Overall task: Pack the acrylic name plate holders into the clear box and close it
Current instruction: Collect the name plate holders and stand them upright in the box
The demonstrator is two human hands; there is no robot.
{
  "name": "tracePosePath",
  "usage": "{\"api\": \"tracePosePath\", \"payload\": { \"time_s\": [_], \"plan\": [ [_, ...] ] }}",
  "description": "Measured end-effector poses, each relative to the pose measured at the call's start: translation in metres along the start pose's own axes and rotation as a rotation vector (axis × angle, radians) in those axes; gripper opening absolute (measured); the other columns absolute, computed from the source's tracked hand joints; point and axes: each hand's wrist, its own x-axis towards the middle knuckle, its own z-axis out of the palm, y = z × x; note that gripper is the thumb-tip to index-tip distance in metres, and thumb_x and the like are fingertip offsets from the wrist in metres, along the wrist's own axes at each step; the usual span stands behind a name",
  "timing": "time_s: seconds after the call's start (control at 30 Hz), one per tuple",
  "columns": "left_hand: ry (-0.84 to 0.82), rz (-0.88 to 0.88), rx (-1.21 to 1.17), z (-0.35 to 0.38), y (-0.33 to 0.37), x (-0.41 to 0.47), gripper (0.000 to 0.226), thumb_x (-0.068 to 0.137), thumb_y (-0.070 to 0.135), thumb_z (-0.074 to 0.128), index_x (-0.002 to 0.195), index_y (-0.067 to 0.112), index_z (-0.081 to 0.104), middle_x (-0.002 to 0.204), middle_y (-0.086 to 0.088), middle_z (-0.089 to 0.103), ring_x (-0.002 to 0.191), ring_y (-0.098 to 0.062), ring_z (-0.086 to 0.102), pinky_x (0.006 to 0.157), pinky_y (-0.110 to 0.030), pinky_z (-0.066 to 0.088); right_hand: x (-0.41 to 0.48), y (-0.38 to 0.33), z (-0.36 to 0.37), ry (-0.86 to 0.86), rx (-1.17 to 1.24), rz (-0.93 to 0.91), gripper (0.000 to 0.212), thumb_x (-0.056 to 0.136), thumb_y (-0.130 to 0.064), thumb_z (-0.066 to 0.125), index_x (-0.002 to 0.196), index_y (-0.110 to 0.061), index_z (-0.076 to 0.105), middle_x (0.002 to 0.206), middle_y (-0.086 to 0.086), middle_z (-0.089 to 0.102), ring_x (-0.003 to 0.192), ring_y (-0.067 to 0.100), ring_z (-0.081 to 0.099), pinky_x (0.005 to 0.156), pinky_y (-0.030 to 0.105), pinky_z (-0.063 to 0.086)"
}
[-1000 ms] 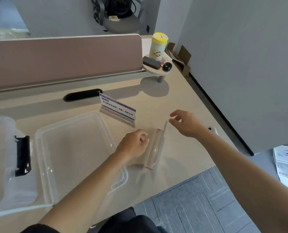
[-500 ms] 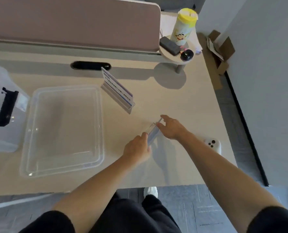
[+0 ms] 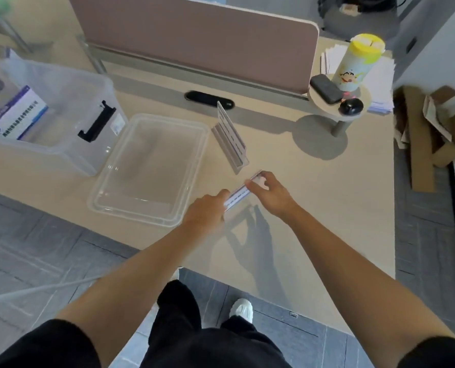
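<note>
Both hands hold one acrylic name plate holder (image 3: 238, 193) just above the desk, right of the lid. My left hand (image 3: 207, 211) grips its near end and my right hand (image 3: 270, 191) pinches its far end. A second holder (image 3: 230, 136) with a printed card stands upright on the desk behind it. The clear box (image 3: 61, 152) sits at the far left with a black latch on its side, and a holder with a blue and white card (image 3: 15, 114) lies inside it. The clear lid (image 3: 152, 168) lies flat between the box and my hands.
A pink divider panel (image 3: 194, 38) runs along the desk's (image 3: 327, 208) back. A small round shelf (image 3: 338, 107) at the right back carries a yellow-lidded canister (image 3: 356, 66) and dark items. Cardboard pieces (image 3: 428, 144) lie on the floor to the right.
My right hand has closed onto the holder's far end, and both hands have lifted it off the desk. The view has swung left, bringing the clear box and the holder inside it into sight.
</note>
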Motion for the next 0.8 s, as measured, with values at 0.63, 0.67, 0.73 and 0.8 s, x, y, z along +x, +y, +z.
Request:
{"api": "tracePosePath", "payload": {
  "time_s": [0.63,0.67,0.73,0.8],
  "plan": [
    [0.084,-0.218,-0.955,-0.121,-0.18,-0.123,0.086,0.082,0.05,0.069,0.151,0.039,0.019,0.157,-0.001,0.027,0.14,-0.022,0.031,0.108,-0.041,0.031,-0.023,-0.225,0.154,-0.377,0.178,-0.331,0.06,0.077,-0.044,0.071,0.132,-0.048,0.05,0.118,-0.001,0.063,0.082,0.033,0.069,0.089,0.038,0.056],
    [0.059,-0.203,-1.031,-0.124,-0.197,-0.129,0.093,0.077,0.052,0.071,0.151,0.042,0.016,0.156,-0.003,0.028,0.138,-0.024,0.035,0.106,-0.04,0.033,-0.024,-0.238,0.166,-0.392,0.176,-0.335,0.059,0.074,-0.045,0.071,0.129,-0.049,0.053,0.119,-0.001,0.063,0.078,0.03,0.069,0.088,0.038,0.055],
    [0.045,-0.193,-1.139,-0.132,-0.226,-0.138,0.102,0.069,0.054,0.077,0.149,0.048,0.014,0.151,-0.004,0.034,0.128,-0.024,0.049,0.105,-0.042,0.039,-0.027,-0.263,0.189,-0.43,0.163,-0.344,0.059,0.07,-0.044,0.07,0.127,-0.049,0.055,0.122,0.0,0.064,0.071,0.024,0.069,0.086,0.038,0.054],
    [0.089,-0.183,-1.167,-0.138,-0.248,-0.143,0.104,0.068,0.051,0.081,0.148,0.05,0.014,0.145,-0.004,0.039,0.117,-0.021,0.057,0.103,-0.045,0.044,-0.027,-0.285,0.21,-0.463,0.127,-0.36,0.06,0.069,-0.044,0.071,0.127,-0.051,0.055,0.124,0.002,0.066,0.083,0.03,0.072,0.092,0.042,0.054]
  ]
}}
